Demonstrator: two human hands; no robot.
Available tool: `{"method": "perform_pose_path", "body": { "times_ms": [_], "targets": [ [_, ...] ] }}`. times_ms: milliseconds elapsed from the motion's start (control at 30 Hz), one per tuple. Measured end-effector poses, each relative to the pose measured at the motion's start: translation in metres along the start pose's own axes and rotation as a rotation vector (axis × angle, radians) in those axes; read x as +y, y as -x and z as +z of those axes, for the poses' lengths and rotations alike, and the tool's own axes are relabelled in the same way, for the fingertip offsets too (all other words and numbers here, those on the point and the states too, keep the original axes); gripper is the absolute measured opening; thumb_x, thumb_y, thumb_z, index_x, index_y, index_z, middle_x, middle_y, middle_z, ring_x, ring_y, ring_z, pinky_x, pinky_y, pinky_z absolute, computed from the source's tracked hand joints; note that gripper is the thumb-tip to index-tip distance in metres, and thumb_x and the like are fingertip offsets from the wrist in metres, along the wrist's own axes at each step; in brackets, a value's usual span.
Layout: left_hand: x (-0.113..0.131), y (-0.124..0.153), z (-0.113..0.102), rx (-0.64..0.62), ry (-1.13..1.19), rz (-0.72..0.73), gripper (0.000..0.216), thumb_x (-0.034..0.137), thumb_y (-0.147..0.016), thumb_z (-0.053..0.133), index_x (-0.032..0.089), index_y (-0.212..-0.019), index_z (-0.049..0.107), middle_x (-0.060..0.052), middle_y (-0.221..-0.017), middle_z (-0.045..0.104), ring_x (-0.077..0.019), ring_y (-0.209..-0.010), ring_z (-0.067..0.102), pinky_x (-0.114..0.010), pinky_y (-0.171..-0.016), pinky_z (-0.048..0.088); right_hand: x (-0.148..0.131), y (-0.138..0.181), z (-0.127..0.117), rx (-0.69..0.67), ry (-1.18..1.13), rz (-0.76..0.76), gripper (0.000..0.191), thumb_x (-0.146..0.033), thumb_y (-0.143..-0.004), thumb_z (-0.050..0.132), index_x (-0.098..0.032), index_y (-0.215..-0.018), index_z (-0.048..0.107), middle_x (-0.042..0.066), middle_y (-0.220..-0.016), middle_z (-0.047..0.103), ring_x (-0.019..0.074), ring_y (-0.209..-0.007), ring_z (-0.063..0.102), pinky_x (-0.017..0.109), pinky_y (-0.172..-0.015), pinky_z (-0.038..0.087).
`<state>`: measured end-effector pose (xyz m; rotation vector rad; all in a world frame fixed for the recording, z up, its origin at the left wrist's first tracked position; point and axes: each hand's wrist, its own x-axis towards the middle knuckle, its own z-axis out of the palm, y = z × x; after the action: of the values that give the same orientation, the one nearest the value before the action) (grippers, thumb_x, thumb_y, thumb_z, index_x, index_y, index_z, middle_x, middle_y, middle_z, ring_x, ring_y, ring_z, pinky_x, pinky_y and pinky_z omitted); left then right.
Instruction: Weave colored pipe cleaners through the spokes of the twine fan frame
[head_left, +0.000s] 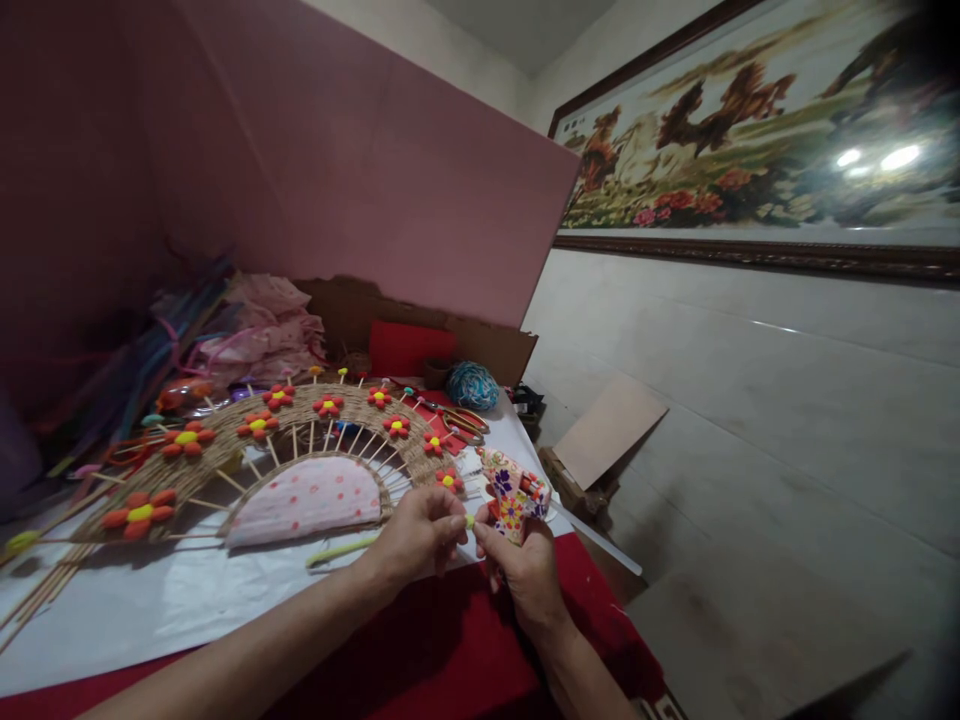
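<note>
A small yellow-green piece (470, 522) sits between the fingertips of both my hands; it is too small to tell its kind. My left hand (424, 530) pinches it from the left. My right hand (525, 575) is wrapped round a flower-patterned glue gun (512, 500), its thumb and finger at the yellow-green piece. A long white glue stick (596, 538) extends from behind the gun to the lower right. Left of my hands lies a woven half-ring fan (416, 440) with thin sticks, red flowers with yellow centres and a dotted pink half-round centre (307, 497).
A yellow-green strip (341, 551) lies by my left wrist. Behind the fan are pliers (461, 425), a blue yarn ball (472, 386), red sheets (411, 348) and pink crumpled material (262, 325). A pink panel (360, 160) and cardboard (487, 345) stand behind.
</note>
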<state>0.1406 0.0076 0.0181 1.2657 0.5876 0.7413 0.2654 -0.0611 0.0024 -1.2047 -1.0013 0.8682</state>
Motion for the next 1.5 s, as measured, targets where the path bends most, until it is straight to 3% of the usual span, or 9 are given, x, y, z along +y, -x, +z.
{"method": "perform_pose_path", "body": {
  "times_ms": [367,667,900,1167,1300,1500],
  "targets": [
    [-0.004,-0.001,-0.004,-0.054,0.070,-0.064,0.043,0.046,-0.050,0.076,0.013,-0.063,0.052,0.001,-0.050,0.058,-0.0077,-0.035,0.048,-0.018,-0.029,0.039,-0.004,0.003,0.000,-0.013,0.050,-0.039,0.026,-0.038,-0.073,0.067,-0.013,-0.077,0.058,-0.003,-0.056,0.057,0.0024,-0.031,0.038,0.014,-0.030,0.031],
    [-0.005,0.003,0.004,0.042,-0.027,0.021,0.026,0.034,-0.059,0.068,0.015,-0.063,0.051,0.004,-0.042,0.054,-0.0074,-0.030,0.043,-0.017,-0.026,0.036,-0.005,0.003,0.001,-0.014,-0.008,0.015,0.027,-0.036,-0.070,0.069,-0.013,-0.073,0.056,-0.004,-0.052,0.055,0.0021,-0.029,0.037,0.014,-0.028,0.029],
    [-0.003,0.005,0.007,0.070,0.048,0.109,0.021,0.027,-0.059,0.069,0.012,-0.067,0.056,-0.002,-0.051,0.063,-0.0142,-0.048,0.059,-0.022,-0.041,0.048,-0.003,0.001,0.000,0.011,-0.098,0.045,0.027,-0.035,-0.070,0.070,-0.012,-0.075,0.057,-0.003,-0.052,0.055,0.0032,-0.031,0.040,0.014,-0.028,0.030],
    [-0.001,0.008,0.007,0.090,-0.130,0.157,0.017,0.027,-0.064,0.068,0.012,-0.064,0.060,-0.003,-0.054,0.064,-0.0134,-0.047,0.059,-0.023,-0.045,0.049,-0.004,0.001,0.000,0.010,-0.114,0.046,0.033,-0.037,-0.068,0.071,-0.013,-0.083,0.056,-0.004,-0.053,0.056,0.0028,-0.029,0.037,0.014,-0.027,0.031],
    [0.000,0.008,0.006,0.054,-0.117,0.159,0.021,0.030,-0.064,0.070,0.013,-0.064,0.058,-0.002,-0.053,0.064,-0.0115,-0.044,0.056,-0.022,-0.045,0.047,-0.004,0.001,-0.001,-0.015,-0.132,0.039,0.032,-0.036,-0.068,0.071,-0.012,-0.083,0.056,-0.003,-0.054,0.056,0.0032,-0.030,0.038,0.014,-0.027,0.031],
    [-0.005,0.001,0.000,-0.102,0.065,0.147,0.033,0.038,-0.061,0.074,0.013,-0.068,0.054,0.001,-0.052,0.060,-0.0109,-0.042,0.054,-0.024,-0.043,0.048,-0.006,0.003,-0.001,-0.049,-0.147,0.020,0.026,-0.034,-0.072,0.068,-0.012,-0.080,0.056,-0.003,-0.054,0.055,0.0025,-0.031,0.037,0.013,-0.028,0.029]
  ]
}}
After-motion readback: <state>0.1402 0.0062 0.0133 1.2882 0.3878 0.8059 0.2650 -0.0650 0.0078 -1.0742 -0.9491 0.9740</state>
